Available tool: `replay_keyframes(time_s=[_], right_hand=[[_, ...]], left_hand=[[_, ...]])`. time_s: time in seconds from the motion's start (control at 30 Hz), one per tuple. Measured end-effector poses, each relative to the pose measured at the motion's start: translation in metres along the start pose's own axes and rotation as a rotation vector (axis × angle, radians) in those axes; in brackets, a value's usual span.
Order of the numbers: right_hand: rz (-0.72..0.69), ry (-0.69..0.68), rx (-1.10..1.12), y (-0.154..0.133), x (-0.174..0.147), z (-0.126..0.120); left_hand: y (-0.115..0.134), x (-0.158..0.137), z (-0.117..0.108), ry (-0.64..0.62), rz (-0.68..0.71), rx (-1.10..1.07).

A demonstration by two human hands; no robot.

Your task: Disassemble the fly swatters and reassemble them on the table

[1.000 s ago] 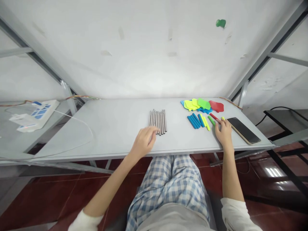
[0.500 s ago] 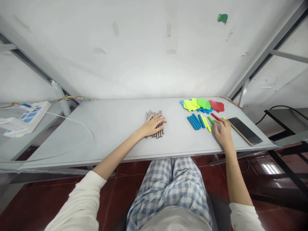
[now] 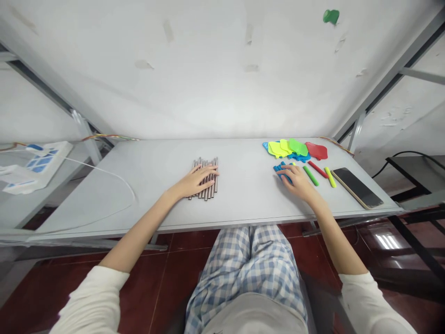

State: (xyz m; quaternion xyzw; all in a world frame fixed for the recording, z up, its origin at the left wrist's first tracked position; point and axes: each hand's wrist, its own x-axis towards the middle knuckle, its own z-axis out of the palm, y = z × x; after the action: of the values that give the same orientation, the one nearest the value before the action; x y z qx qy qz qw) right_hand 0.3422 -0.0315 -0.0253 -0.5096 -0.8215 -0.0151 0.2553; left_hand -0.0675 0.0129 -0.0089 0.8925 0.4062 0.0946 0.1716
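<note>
Left hand palm down, fingers spread across metal rods on grey table. Right hand over blue sticks near colourful flat pieces; cannot tell whether fingers pinch any. Green stick just right.

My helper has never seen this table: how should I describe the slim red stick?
At the right end of the long grey table lies a black-screened phone with a gold edge. From its far end, go left past the yellow stick to the slim red stick, before the green stick. It is the only red stick in view, unlike the broad, flat red piece behind.
</note>
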Motion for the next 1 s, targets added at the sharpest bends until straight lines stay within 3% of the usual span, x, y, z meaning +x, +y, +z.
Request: replay_keyframes(time_s=[0.2,0.4,0.53,0.67,0.8,1.0], right_hand=[[-0.03,-0.084,0.054,-0.009,0.031,0.002],[0.274,0.264,0.267,0.004,0.068,-0.018],[0.225,0.141,0.195,0.02,0.079,-0.005],[0.171,0.053,-0.084,0.027,0.074,0.015],[0.164,0.011,-0.25,0.026,0.069,0.026],[0.239,-0.04,-0.249,0.027,0.066,0.03]], left_hand=[[-0.003,-0.001,-0.002,0.026,-0.03,-0.037],[0.01,0.016,0.001,0.165,-0.186,-0.103],[0.023,0.037,0.011,0.256,-0.353,0.185],[0.038,0.049,0.014,0.196,-0.481,0.406],[0.049,0.055,0.008,0.107,-0.56,0.469],[0.055,0.065,0.005,0.058,-0.623,0.439]])
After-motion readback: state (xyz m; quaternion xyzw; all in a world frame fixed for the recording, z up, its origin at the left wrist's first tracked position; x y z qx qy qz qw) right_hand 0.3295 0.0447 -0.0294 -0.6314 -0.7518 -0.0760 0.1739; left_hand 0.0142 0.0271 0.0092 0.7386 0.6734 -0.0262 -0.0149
